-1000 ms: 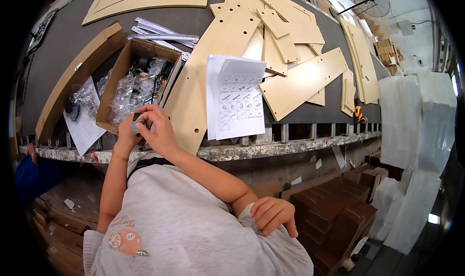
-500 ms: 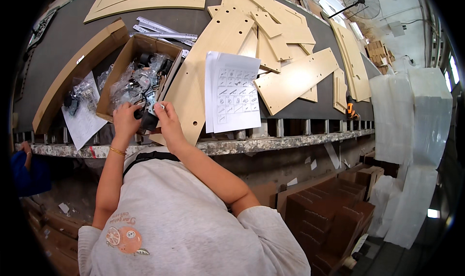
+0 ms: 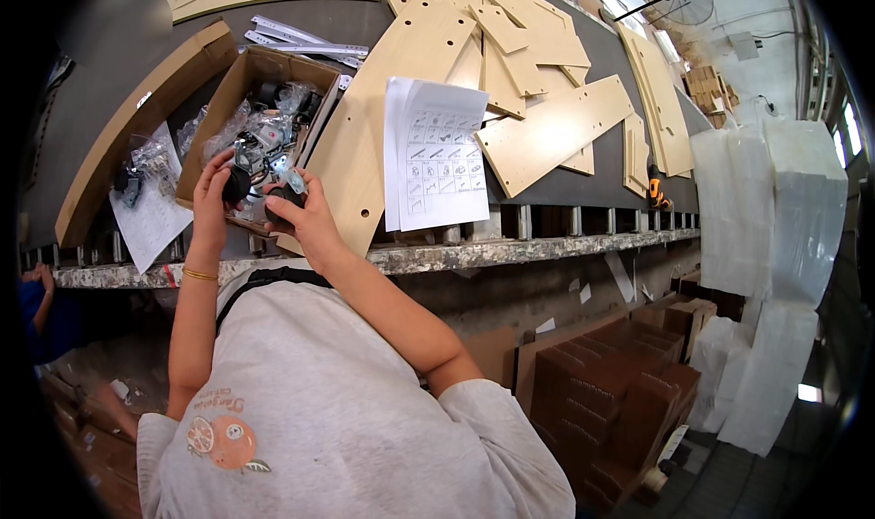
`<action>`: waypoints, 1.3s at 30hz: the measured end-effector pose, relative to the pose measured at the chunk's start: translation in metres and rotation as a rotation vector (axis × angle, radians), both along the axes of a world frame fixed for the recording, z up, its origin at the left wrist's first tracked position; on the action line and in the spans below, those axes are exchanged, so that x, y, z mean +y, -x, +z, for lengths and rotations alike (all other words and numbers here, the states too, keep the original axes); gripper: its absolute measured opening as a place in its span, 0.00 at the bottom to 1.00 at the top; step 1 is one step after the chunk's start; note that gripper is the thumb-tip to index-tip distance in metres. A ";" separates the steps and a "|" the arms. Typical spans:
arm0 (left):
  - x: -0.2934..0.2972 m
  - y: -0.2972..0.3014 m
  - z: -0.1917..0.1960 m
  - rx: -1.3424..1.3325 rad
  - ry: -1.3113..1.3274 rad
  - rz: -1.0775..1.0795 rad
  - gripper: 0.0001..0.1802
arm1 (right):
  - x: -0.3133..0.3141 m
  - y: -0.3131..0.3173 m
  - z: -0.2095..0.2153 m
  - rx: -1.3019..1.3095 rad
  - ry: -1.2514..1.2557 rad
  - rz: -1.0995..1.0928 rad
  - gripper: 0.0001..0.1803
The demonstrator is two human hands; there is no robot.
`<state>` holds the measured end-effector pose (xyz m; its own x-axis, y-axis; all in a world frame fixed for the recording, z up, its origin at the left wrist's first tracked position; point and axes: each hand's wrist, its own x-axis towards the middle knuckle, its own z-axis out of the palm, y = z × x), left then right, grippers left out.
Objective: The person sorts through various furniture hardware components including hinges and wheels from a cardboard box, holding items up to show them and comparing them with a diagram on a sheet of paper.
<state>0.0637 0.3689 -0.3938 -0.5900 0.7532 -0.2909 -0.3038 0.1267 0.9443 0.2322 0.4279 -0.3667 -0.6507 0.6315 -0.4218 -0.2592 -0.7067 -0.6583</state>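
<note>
An open cardboard box (image 3: 193, 171) on the workbench holds bagged metal hardware (image 3: 266, 141). At its near side, my left hand (image 3: 211, 195) is closed around a black caster wheel (image 3: 236, 185). My right hand (image 3: 312, 216) grips another black caster wheel (image 3: 285, 196), with fingers and thumb around it. Both wheels are over the box's near edge, a small gap apart. Part of each wheel is hidden by my fingers. To the right, a printed parts sheet (image 3: 436, 168) rests on a wooden panel (image 3: 387, 118).
Several pale wooden panels (image 3: 556, 136) lie piled on the bench. Beyond the box are metal drawer slides (image 3: 305, 45). A curved cardboard strip (image 3: 137, 127) and bagged fittings (image 3: 146, 168) lie left. An orange-black power drill (image 3: 655, 189) sits at right. A person in blue (image 3: 46, 309) is at far left.
My hands have moved apart from their close position over the box's near edge. A black wheel now shows in each hand. The view has shifted slightly.
</note>
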 end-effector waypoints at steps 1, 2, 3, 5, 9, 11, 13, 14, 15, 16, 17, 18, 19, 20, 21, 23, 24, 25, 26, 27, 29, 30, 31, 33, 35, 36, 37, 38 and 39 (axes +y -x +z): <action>0.000 0.000 0.001 -0.124 -0.015 -0.003 0.17 | 0.001 0.000 0.000 0.015 0.036 -0.005 0.33; 0.000 0.000 0.000 -0.248 -0.029 -0.005 0.17 | 0.002 0.000 -0.001 0.020 0.056 0.001 0.32; 0.001 0.001 -0.001 -0.340 -0.028 -0.011 0.16 | 0.004 0.000 -0.001 0.025 0.076 0.008 0.30; 0.002 0.001 -0.008 -0.526 -0.025 -0.020 0.15 | 0.007 0.000 -0.001 0.020 0.092 0.017 0.29; 0.006 -0.004 0.003 -0.624 -0.143 -0.123 0.15 | 0.011 -0.001 -0.007 0.003 0.088 0.016 0.28; -0.001 0.003 -0.016 -0.666 -0.159 -0.202 0.15 | 0.013 -0.001 -0.010 0.023 0.109 0.033 0.28; -0.001 0.006 -0.016 -0.646 -0.196 -0.247 0.16 | 0.017 0.002 -0.013 0.057 0.138 0.066 0.27; -0.003 0.001 -0.015 -0.606 -0.219 -0.252 0.17 | 0.020 -0.001 -0.015 0.037 0.158 0.052 0.27; -0.007 -0.001 -0.007 -0.554 -0.239 -0.239 0.18 | 0.021 -0.001 -0.016 0.027 0.185 0.057 0.26; -0.009 -0.004 -0.002 -0.551 -0.242 -0.245 0.19 | 0.019 0.002 -0.017 0.034 0.218 0.070 0.26; -0.009 -0.006 0.000 -0.532 -0.234 -0.244 0.21 | 0.020 0.001 -0.015 0.045 0.233 0.041 0.24; -0.010 -0.006 0.000 -0.568 -0.283 -0.248 0.23 | 0.023 0.001 -0.023 0.082 0.292 0.026 0.21; -0.009 -0.007 -0.002 -0.615 -0.335 -0.256 0.25 | 0.027 0.000 -0.019 0.044 0.301 0.014 0.18; -0.009 -0.006 -0.005 -0.614 -0.375 -0.275 0.26 | 0.030 0.001 -0.015 0.078 0.340 -0.011 0.17; -0.009 -0.007 -0.008 -0.624 -0.419 -0.296 0.26 | 0.031 0.000 -0.016 0.120 0.324 -0.013 0.17; -0.009 -0.005 -0.011 -0.570 -0.403 -0.355 0.29 | 0.034 0.000 -0.014 0.132 0.264 0.031 0.20; -0.007 -0.005 -0.010 -0.510 -0.395 -0.357 0.29 | 0.036 0.000 -0.015 0.110 0.254 0.043 0.21; -0.005 -0.005 -0.008 -0.608 -0.422 -0.367 0.29 | 0.038 0.000 -0.017 0.087 0.244 0.053 0.22; -0.004 -0.004 -0.005 -0.707 -0.450 -0.380 0.30 | 0.039 0.001 -0.019 0.065 0.234 0.061 0.24; -0.002 -0.003 -0.001 -0.803 -0.478 -0.395 0.31 | 0.040 0.002 -0.019 0.059 0.231 0.064 0.25; -0.004 0.000 -0.009 -0.874 -0.461 -0.384 0.36 | 0.040 0.002 -0.018 0.047 0.226 0.066 0.29; -0.002 0.002 -0.009 -0.913 -0.474 -0.407 0.36 | 0.041 0.002 -0.017 0.055 0.211 0.095 0.31; -0.002 0.004 -0.009 -0.951 -0.487 -0.432 0.37 | 0.040 0.002 -0.016 0.036 0.213 0.096 0.32; -0.001 0.003 -0.007 -0.956 -0.462 -0.399 0.37 | 0.039 0.002 -0.015 0.000 0.207 0.090 0.32; -0.001 0.003 -0.008 -0.946 -0.471 -0.411 0.37 | 0.038 0.003 -0.015 0.018 0.196 0.103 0.31; 0.000 0.002 -0.009 -0.945 -0.470 -0.411 0.37 | 0.038 0.003 -0.014 0.022 0.190 0.107 0.31; 0.000 0.002 -0.009 -0.944 -0.469 -0.411 0.37 | 0.037 0.002 -0.013 0.045 0.195 0.106 0.30; 0.000 0.002 -0.009 -0.943 -0.469 -0.411 0.37 | 0.036 0.001 -0.011 0.068 0.201 0.106 0.29; -0.001 0.002 -0.009 -0.949 -0.461 -0.406 0.37 | 0.034 0.001 -0.011 0.090 0.208 0.109 0.29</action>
<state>0.0619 0.3679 -0.4029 0.0344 0.9902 -0.1353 -0.9386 0.0785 0.3361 0.2309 0.4618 -0.3774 -0.7513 0.4607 -0.4725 -0.2248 -0.8519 -0.4731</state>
